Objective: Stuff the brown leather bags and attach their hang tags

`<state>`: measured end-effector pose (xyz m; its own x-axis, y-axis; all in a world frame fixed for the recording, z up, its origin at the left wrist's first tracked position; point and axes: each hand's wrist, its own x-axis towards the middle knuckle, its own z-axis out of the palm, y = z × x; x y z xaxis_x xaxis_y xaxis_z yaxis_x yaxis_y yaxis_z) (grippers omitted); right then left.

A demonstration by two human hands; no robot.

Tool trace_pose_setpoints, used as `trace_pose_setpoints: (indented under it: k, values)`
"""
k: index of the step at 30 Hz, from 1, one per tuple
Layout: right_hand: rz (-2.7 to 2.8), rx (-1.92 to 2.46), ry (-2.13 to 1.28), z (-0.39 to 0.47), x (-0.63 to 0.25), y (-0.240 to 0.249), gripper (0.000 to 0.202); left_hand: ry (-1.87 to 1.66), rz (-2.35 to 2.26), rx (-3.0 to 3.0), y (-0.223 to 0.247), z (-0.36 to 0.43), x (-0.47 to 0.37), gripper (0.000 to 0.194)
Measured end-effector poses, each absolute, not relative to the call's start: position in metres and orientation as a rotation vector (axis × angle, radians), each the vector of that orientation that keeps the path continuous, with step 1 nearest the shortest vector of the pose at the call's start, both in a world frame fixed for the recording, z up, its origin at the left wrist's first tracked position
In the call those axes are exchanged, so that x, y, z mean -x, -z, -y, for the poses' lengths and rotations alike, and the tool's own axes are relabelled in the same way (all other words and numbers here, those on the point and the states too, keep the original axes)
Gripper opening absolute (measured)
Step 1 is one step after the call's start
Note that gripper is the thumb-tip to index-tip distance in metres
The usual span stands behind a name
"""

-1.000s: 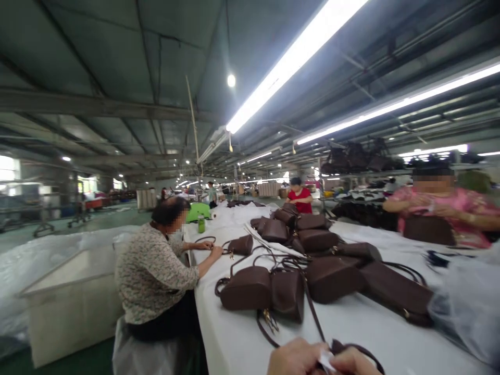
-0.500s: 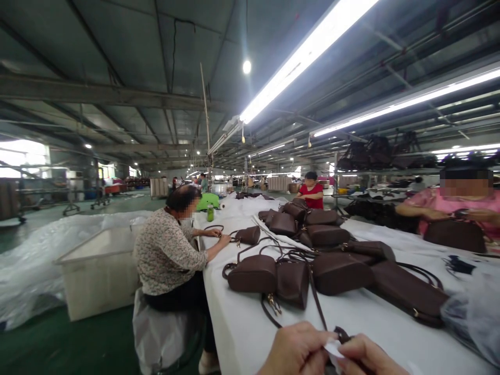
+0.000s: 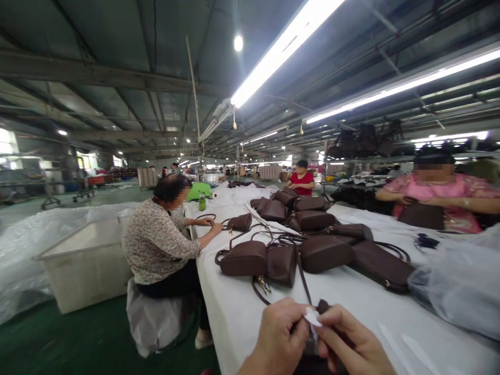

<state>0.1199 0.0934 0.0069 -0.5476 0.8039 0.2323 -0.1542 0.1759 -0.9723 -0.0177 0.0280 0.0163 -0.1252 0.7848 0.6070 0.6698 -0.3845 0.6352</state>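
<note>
Low in the view, my left hand (image 3: 279,330) is closed, its thumb and fingers pinching a small white piece of thin paper or film (image 3: 313,316). My right hand (image 3: 349,336) pinches the same white piece from the other side, fingertips close to the left ones. A short dark brown end (image 3: 322,306), perhaps part of a bag strap or handle, pokes up behind the right fingertips. Beneath both hands shows a dark brown shape (image 3: 317,366), mostly hidden. Just beyond lie brown handbags, the nearest being one bag (image 3: 282,264) with gold clasps (image 3: 264,285).
More brown handbags (image 3: 326,254) cover the middle of the white table (image 3: 234,312). Clear plastic bagging (image 3: 461,284) lies at right. A co-worker (image 3: 160,239) sits at the left edge, another in pink (image 3: 429,195) across. A pale bin (image 3: 86,265) stands left.
The view has turned right and slightly down, so more of my hands and the dark shape beneath shows. Both hands keep pinching the white piece. The co-worker in pink has stretched an arm outward.
</note>
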Motion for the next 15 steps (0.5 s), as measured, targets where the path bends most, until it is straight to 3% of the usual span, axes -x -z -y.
trace_pose_setpoints:
  k: [9, 15]
  values:
    - [1.658, 0.615, -1.41, -0.082, -0.117, -0.021, 0.034, -1.468, -1.501, -2.016, -0.02, -0.026, 0.024, 0.028]
    - [1.743, 0.6, -1.416, -0.083, -0.115, -0.022, 0.038, -1.437, -1.523, -2.019, -0.023, -0.028, 0.026, 0.03]
